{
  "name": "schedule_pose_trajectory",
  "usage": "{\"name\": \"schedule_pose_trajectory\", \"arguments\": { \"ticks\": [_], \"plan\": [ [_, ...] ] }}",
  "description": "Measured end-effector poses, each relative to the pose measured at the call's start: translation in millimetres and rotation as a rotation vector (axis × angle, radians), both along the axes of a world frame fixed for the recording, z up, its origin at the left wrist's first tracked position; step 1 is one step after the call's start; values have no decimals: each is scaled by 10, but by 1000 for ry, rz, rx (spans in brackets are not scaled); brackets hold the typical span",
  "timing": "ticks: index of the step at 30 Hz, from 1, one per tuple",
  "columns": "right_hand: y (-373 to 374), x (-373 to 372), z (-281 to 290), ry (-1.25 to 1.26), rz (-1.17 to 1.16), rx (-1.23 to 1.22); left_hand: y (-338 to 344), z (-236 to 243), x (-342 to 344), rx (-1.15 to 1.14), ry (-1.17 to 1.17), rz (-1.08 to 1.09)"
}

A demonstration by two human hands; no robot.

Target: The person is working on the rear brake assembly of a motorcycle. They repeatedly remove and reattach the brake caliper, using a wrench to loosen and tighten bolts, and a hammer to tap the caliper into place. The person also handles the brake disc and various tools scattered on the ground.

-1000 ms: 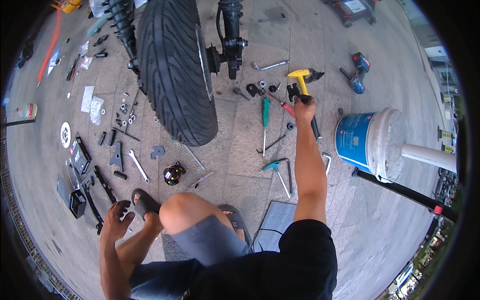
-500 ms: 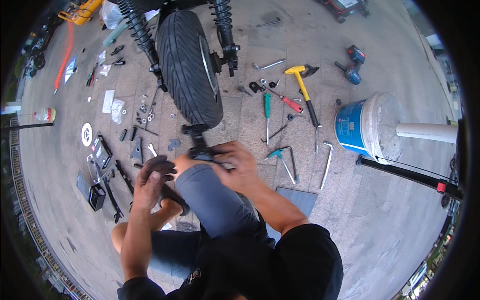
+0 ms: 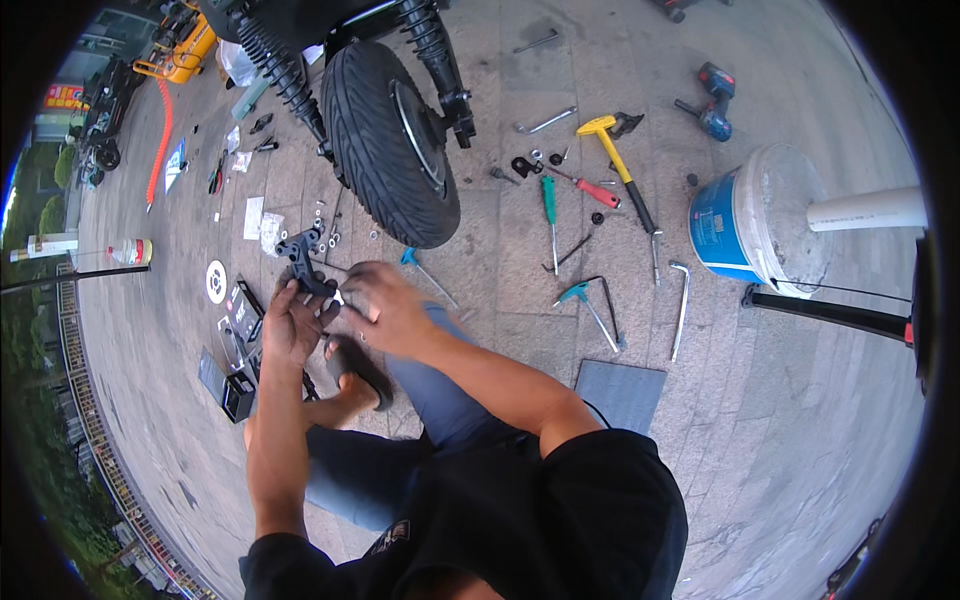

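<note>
At upper centre, the wheel (image 3: 375, 150) is already sitting between the shock absorbers (image 3: 283, 88). At centre left, the left hand (image 3: 293, 328) is gripping the unmounted black bracket (image 3: 300, 258) in curled fingers; the blurred right hand (image 3: 388, 308) is hovering half-curled beside it, contents unclear.

Grey stone paving (image 3: 510, 310), curving railing (image 3: 84, 385) at left, greenery (image 3: 42, 440) beyond, daylight

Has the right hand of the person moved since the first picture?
Yes. The right hand has moved left and lower in the view, away from the hammer, whose handle it was over before.
</note>
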State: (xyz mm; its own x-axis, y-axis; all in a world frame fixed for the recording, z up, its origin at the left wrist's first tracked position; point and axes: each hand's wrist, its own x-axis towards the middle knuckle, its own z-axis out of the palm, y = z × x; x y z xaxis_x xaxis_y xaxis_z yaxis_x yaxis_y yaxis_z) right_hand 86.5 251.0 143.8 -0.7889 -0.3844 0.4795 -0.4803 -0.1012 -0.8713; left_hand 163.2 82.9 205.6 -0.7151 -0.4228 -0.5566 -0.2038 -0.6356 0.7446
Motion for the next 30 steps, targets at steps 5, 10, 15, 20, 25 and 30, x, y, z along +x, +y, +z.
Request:
{"name": "schedule_pose_trajectory", "arguments": {
  "ticks": [5, 10, 15, 20, 25, 30],
  "plan": [
    [126, -96, -277, -219, -50, 128, -380, -275, -249, 1, -83, -56],
    [14, -16, -385, -428, 92, 315, -629, -642, -580, 71, -50, -142],
    [-437, 53, -519, -846, 264, 125, -889, -1043, -738, 116, -31, -235],
    [-763, -152, -688, -785, 78, 188, -1102, -1486, -923, 64, 40, -357],
    [-934, -340, -733, -832, -16, 174, -1189, -1868, -1099, 174, 172, -463],
    [-1067, -420, -771, -677, -128, 217, -1255, -2123, -1160, 139, 315, -520]
  ]
}}
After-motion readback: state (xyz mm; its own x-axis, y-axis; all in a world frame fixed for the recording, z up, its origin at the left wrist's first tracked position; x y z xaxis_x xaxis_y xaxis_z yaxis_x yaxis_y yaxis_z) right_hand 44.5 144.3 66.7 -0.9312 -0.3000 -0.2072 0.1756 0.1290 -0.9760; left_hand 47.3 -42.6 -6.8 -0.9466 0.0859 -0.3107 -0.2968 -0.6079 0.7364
